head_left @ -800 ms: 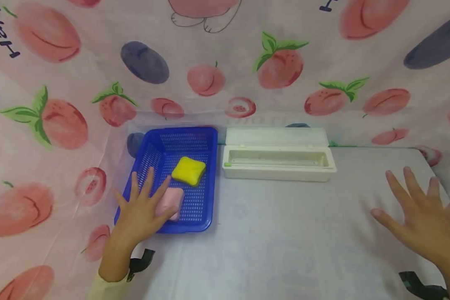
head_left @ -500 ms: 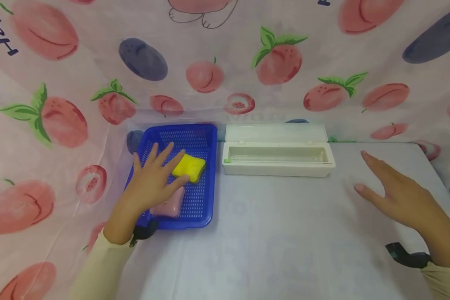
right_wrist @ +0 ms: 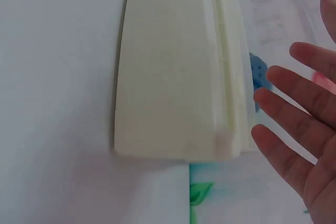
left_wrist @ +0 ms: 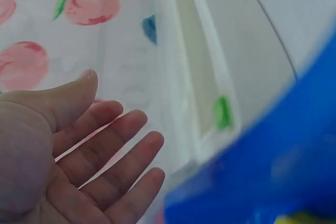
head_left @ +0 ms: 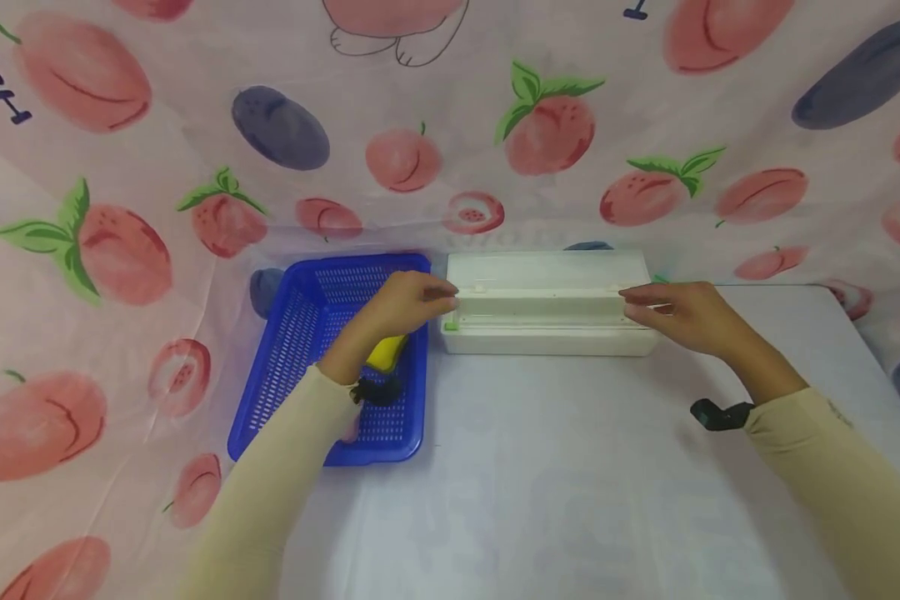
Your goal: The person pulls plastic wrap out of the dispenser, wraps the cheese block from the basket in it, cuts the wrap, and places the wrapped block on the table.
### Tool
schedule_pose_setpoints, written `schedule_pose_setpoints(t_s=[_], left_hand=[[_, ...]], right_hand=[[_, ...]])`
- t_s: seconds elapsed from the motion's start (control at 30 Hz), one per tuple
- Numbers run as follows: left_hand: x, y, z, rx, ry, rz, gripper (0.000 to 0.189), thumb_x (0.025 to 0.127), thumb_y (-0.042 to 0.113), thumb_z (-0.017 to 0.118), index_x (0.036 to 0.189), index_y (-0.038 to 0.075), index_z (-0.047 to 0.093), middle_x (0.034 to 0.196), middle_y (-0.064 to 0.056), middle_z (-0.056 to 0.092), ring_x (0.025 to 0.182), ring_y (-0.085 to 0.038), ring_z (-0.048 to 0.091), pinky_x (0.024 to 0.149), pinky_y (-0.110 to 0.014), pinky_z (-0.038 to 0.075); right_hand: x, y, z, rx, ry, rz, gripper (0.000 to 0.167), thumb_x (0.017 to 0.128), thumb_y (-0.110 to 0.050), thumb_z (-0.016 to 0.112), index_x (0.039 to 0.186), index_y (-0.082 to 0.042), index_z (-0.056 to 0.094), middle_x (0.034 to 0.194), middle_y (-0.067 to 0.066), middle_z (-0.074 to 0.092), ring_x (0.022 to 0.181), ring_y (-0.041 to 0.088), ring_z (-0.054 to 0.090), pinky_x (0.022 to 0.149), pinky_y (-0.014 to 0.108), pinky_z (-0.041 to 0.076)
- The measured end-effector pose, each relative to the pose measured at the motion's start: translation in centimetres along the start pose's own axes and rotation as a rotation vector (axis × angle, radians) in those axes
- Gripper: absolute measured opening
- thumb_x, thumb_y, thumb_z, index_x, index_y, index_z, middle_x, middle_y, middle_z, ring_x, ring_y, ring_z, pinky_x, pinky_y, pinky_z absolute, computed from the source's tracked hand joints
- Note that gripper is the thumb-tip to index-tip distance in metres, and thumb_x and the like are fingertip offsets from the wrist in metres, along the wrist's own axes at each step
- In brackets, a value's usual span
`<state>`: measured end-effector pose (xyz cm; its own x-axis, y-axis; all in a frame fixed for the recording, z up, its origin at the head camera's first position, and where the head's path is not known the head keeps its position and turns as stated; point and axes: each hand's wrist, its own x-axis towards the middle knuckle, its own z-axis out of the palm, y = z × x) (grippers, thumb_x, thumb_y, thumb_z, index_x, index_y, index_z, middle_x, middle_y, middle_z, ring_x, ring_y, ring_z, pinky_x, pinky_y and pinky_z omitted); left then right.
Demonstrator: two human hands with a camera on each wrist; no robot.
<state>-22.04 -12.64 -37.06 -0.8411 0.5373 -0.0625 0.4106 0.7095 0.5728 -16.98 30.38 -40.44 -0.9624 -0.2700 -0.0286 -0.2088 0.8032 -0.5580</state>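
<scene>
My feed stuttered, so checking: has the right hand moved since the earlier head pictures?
Yes. In the head view, the right hand has moved left and forward, from clear of the white box to its right end.

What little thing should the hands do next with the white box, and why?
Maybe gently curl the left hand and the right hand round the ends of the white box: the head view shows one hand at each end, and the wrist views show both holding nothing yet.
</scene>
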Motion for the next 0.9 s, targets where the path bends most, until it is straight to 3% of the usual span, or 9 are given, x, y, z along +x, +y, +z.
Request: schedule_pose_setpoints(t_s=[0.3, 0.43, 0.57, 0.73, 0.9], left_hand=[[5.3, 1.1, 4.3, -0.174, -0.135, -0.030, 0.029, 0.100, 0.033, 0.066, 0.118, 0.013, 0.076, 0.118, -0.003, 0.075, 0.112, -0.018, 0.064, 0.101, -0.035, 0.051], [6.8, 1.5, 6.1, -0.145, -0.148, -0.054, 0.028, 0.101, 0.033, 0.065, 0.118, 0.014, 0.077, 0.115, -0.001, 0.075, 0.109, -0.017, 0.063, 0.101, -0.033, 0.049], [7.8, 1.7, 7.5, -0.125, -0.147, -0.082, 0.030, 0.100, 0.035, 0.065, 0.120, 0.015, 0.076, 0.118, -0.001, 0.075, 0.113, -0.017, 0.064, 0.103, -0.034, 0.049], [8.3, 1.5, 8.6, -0.163, -0.185, -0.147, 0.037, 0.099, 0.042, 0.065, 0.125, 0.018, 0.074, 0.126, 0.000, 0.072, 0.122, -0.018, 0.062, 0.106, -0.038, 0.049], [8.7, 1.1, 9.2, -0.126, -0.176, -0.183, 0.037, 0.098, 0.045, 0.066, 0.125, 0.023, 0.074, 0.127, 0.003, 0.072, 0.127, -0.019, 0.060, 0.109, -0.041, 0.047]], right_hand=[[3.9, -0.6, 2.0, 0.071, -0.066, 0.024, 0.043, 0.098, -0.046, 0.067, 0.127, -0.014, 0.073, 0.128, 0.014, 0.071, 0.121, 0.036, 0.065, 0.102, 0.056, 0.050], [5.0, -0.2, 3.1, 0.075, -0.104, 0.041, 0.041, 0.096, -0.048, 0.069, 0.122, -0.017, 0.076, 0.128, 0.012, 0.072, 0.125, 0.036, 0.062, 0.104, 0.055, 0.048], [5.8, 0.1, 3.9, 0.089, -0.136, 0.043, 0.044, 0.094, -0.051, 0.070, 0.123, -0.018, 0.076, 0.130, 0.012, 0.071, 0.128, 0.036, 0.060, 0.106, 0.055, 0.047], [6.8, 0.6, 4.7, 0.140, -0.174, 0.075, 0.049, 0.093, -0.055, 0.070, 0.124, -0.018, 0.075, 0.136, 0.013, 0.067, 0.133, 0.037, 0.056, 0.108, 0.057, 0.045], [7.6, 1.1, 5.4, 0.181, -0.173, 0.116, 0.042, 0.092, -0.049, 0.073, 0.123, -0.021, 0.076, 0.136, 0.010, 0.068, 0.133, 0.034, 0.055, 0.108, 0.057, 0.044]])
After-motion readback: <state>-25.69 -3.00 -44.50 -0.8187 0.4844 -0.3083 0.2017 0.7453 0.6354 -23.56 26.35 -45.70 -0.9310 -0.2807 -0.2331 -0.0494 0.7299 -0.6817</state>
